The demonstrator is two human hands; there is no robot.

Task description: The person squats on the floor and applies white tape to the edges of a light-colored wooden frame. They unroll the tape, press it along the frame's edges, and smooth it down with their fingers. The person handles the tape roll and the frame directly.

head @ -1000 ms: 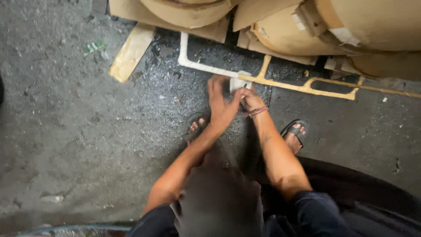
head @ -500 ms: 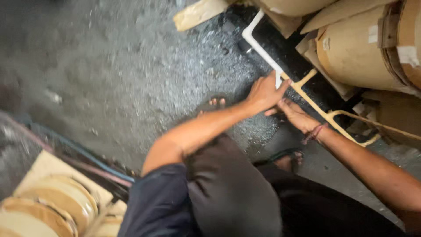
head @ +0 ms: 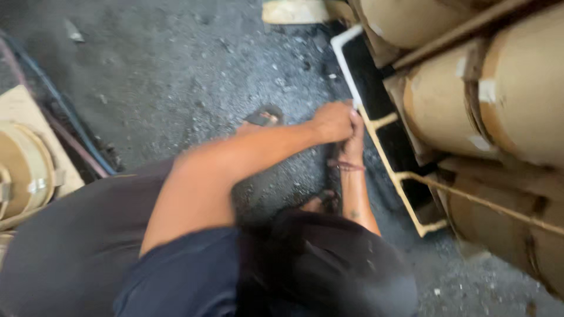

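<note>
Hands now meet at pale frame (head: 376,126) edge beside the paper rolls (head: 470,100). Your left hand (head: 332,121) has swung across vs. a sec ago, right hand (head: 354,138) under it; fingers blurred, grip can't tell.

1. Large brown paper rolls (head: 499,88) are lying stacked at the right, suggesting a warehouse or factory floor.
2. The rough grey concrete floor (head: 176,64) is showing grit and debris.
3. Cables (head: 70,126) are running across it at the left.
</note>
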